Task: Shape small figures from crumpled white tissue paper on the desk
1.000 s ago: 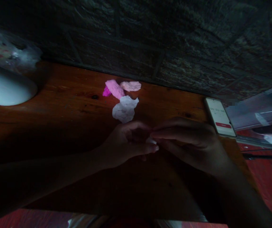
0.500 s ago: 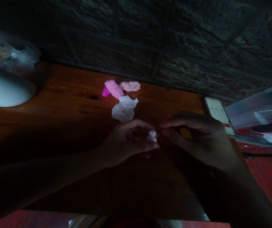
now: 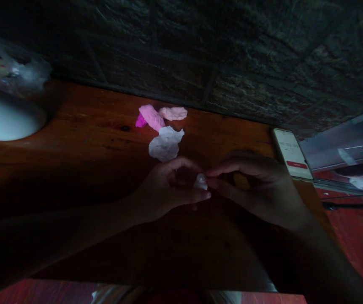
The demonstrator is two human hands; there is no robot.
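Observation:
Between the thumb and fingers of my left hand [image 3: 165, 185] is a small white clay figure [image 3: 201, 182], a rounded lump with a smaller ball on top. My right hand [image 3: 257, 185] comes in from the right, thumb and forefinger pinched at the side of the upper ball. Whether a tiny piece sits between those fingertips is too dark to tell. Just beyond my left hand lies a flattened, ragged piece of white clay [image 3: 165, 143]. Behind it are a pink clay lump [image 3: 151, 116], a pale peach one [image 3: 173, 113] and a magenta bit [image 3: 141, 121].
A phone [image 3: 292, 154] showing a timer lies at the right of the wooden table [image 3: 99, 114]. On the left are a white rounded object [image 3: 9, 116] and crinkled clear plastic wrapping [image 3: 26, 69]. A dark stone-like wall [image 3: 181, 55] runs along the back edge.
My right hand has moved left, its fingertips going from beside the clay figure to touching its upper ball. My left hand keeps its hold, nearly in place.

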